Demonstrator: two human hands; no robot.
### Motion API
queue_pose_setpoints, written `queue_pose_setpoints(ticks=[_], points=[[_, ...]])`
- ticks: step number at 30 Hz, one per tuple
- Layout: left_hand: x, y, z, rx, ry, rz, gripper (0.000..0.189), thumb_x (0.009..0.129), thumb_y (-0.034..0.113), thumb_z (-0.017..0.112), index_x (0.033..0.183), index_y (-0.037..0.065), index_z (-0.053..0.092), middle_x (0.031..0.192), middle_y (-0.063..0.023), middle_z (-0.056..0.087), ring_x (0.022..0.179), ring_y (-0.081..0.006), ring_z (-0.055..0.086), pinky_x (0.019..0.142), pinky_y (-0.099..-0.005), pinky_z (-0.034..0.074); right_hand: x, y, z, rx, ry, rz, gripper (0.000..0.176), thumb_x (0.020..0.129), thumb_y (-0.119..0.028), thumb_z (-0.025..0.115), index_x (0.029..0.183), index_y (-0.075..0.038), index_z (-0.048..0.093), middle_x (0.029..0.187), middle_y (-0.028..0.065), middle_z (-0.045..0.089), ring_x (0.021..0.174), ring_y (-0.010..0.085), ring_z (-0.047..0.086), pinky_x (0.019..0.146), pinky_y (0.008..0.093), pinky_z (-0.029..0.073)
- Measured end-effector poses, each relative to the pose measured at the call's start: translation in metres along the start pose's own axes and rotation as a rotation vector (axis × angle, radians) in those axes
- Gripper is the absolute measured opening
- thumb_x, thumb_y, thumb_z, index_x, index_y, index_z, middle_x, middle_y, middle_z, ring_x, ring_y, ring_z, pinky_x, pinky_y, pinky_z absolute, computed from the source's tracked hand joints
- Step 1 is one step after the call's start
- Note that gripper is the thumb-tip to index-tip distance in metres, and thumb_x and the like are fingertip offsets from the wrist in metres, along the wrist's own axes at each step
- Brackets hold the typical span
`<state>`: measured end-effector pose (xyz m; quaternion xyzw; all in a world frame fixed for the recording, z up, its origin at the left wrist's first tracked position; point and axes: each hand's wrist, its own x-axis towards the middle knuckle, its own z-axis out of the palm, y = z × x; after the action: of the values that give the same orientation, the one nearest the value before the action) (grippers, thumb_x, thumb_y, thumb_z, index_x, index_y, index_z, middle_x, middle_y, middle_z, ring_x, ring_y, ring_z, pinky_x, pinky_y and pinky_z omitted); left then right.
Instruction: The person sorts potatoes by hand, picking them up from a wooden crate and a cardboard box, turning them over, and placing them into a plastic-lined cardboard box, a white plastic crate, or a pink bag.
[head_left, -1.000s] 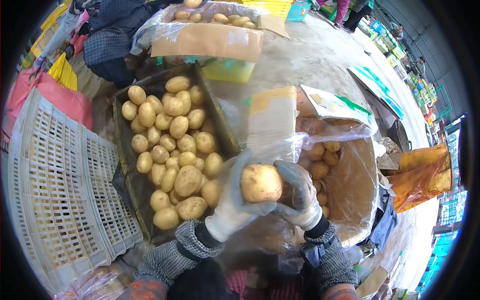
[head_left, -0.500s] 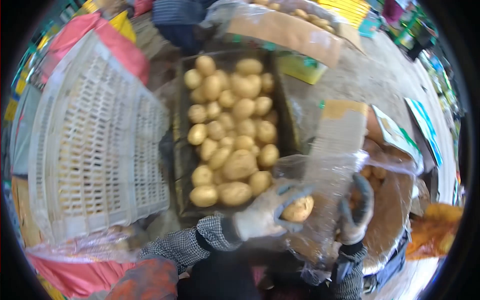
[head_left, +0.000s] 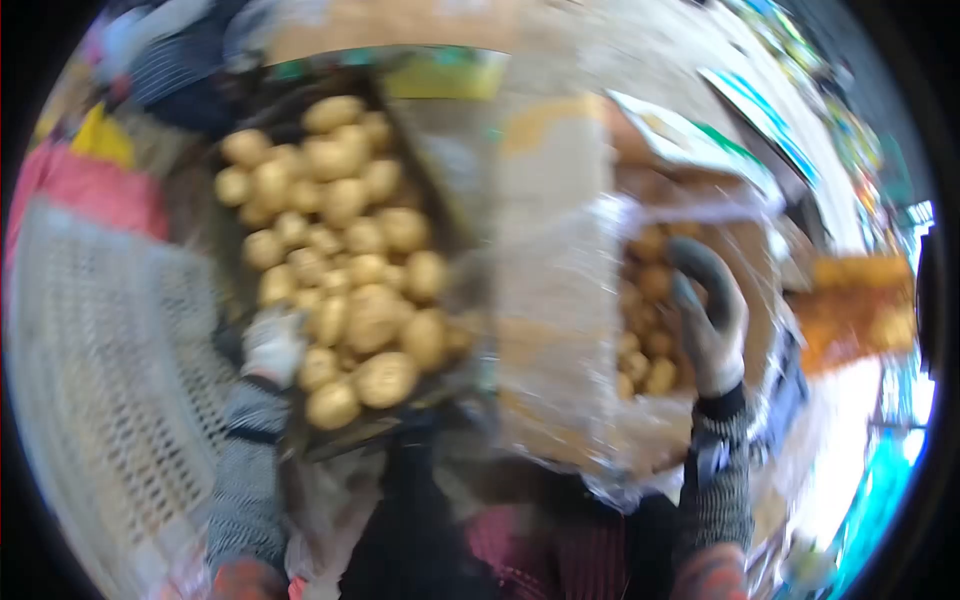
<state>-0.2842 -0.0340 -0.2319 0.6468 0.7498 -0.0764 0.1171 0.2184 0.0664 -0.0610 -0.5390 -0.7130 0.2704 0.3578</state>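
Note:
Many pale yellow potatoes [head_left: 372,318] lie in a dark, shallow crate [head_left: 428,190] in front of me. My left hand [head_left: 272,345], in a pale work glove, is at the near left side of this crate, its fingers right against the potatoes there. Motion blur smears those fingers, and I cannot tell if they grip one. On the other side, my right hand [head_left: 714,318], in a grey-palmed glove, hovers over a cardboard box [head_left: 555,370] lined with clear plastic. Its thumb and fingers are spread apart with nothing between them. Smaller, browner potatoes [head_left: 650,340] fill part of that box.
A white slatted plastic basket [head_left: 100,370] stands to the left of the crate. Another cardboard box [head_left: 400,25] sits beyond it, above a yellow-green container [head_left: 445,75]. An orange bag [head_left: 855,310] lies at the right.
My left hand has moved from the plastic-lined box, where it held a potato, to the crate's left side. The view has turned right. My right hand remains over the box, fingers apart.

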Motion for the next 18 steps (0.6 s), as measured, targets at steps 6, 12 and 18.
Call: queue_pose_setpoints(ticks=[6, 12, 18], points=[[-0.011, 0.066, -0.015, -0.426, 0.368, 0.225, 0.045, 0.085, 0.015, 0.068, 0.128, 0.007, 0.059, 0.136, -0.0204, 0.052, 0.125, -0.0382, 0.051, 0.106, -0.0460, 0.040, 0.017, 0.108, -0.049, -0.384, -0.760, 0.413, 0.036, 0.087, -0.022, 0.069, 0.119, -0.005, 0.065, 0.106, 0.0122, 0.071, 0.100, 0.0244, 0.067, 0.086, 0.0375, 0.053], [-0.019, 0.211, -0.101, -1.015, 0.284, 0.367, 0.040, 0.082, 0.000, 0.058, 0.122, 0.000, 0.063, 0.136, -0.0197, 0.054, 0.127, -0.0325, 0.052, 0.109, -0.0408, 0.039, -0.043, 0.201, -0.011, -0.717, -1.154, 0.649, 0.061, 0.078, -0.033, 0.075, 0.131, -0.009, 0.058, 0.114, 0.0174, 0.069, 0.108, 0.0325, 0.066, 0.091, 0.0415, 0.051], [-0.023, 0.260, -0.118, -1.420, 0.389, 0.417, 0.038, 0.081, -0.003, 0.054, 0.118, -0.004, 0.063, 0.132, -0.0204, 0.056, 0.124, -0.0285, 0.053, 0.109, -0.0399, 0.037, -0.026, 0.178, -0.011, -0.745, -1.253, 0.577, 0.059, 0.083, -0.040, 0.070, 0.132, -0.010, 0.056, 0.116, 0.0173, 0.068, 0.109, 0.0321, 0.065, 0.091, 0.0413, 0.051]])
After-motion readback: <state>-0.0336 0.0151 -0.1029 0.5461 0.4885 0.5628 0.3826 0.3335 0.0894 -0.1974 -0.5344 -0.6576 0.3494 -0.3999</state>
